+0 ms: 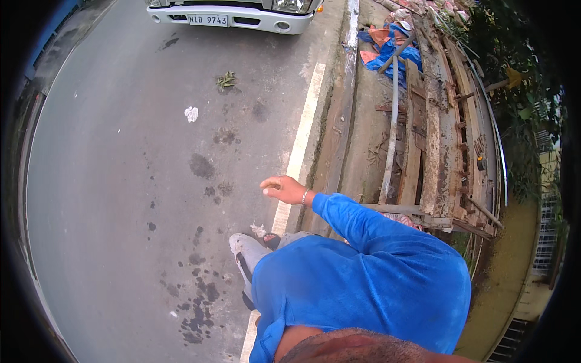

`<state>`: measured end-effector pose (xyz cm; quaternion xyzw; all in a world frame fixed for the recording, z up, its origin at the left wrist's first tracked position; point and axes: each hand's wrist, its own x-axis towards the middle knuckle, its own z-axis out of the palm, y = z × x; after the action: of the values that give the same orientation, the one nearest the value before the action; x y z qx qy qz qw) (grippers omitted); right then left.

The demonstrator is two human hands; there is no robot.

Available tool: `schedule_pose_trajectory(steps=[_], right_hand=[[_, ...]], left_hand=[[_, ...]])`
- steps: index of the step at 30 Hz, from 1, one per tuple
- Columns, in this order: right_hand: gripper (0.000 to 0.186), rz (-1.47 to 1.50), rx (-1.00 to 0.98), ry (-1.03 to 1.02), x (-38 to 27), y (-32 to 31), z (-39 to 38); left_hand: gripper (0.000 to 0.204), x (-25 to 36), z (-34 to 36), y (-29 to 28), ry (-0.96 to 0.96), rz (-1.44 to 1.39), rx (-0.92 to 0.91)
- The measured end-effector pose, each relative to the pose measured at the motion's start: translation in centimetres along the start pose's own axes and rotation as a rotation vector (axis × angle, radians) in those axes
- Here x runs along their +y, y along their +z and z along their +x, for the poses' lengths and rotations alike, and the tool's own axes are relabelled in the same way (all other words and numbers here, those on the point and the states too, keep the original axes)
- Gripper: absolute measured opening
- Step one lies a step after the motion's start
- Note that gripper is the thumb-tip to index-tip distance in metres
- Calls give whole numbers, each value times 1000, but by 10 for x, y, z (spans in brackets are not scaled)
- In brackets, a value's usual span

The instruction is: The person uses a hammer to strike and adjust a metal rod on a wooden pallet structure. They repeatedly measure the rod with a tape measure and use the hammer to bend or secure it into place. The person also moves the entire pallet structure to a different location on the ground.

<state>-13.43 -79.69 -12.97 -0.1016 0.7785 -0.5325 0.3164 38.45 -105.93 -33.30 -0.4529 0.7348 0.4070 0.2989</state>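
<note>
My right hand [287, 189] hangs over the roadside line, below a blue long sleeve [369, 230] and a thin wrist chain [304, 196]. Its fingers curve loosely, and I see nothing held in them or touched by them. The white painted line [305, 121] runs along the asphalt right by that hand. Below it show a grey trouser leg [245, 248] and a dark sandal [272, 240]. My left hand is out of the picture.
The front of a white vehicle [236, 18] stands ahead on the road [121, 181]. On the right, a rough wooden plank frame [436, 133] lies beside the kerb, with blue and orange sheeting [393, 51] behind it. Crumpled white litter [191, 114] and leaves [226, 80] lie on the asphalt.
</note>
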Motion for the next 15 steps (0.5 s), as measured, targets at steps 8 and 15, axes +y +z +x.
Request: schedule_pose_trajectory(steps=[8, 15], right_hand=[[33, 175, 349, 166, 26, -44, 107], [35, -351, 352, 1339, 266, 15, -133]], left_hand=[[36, 244, 188, -150, 46, 143, -166], [46, 778, 249, -299, 1091, 527, -79]])
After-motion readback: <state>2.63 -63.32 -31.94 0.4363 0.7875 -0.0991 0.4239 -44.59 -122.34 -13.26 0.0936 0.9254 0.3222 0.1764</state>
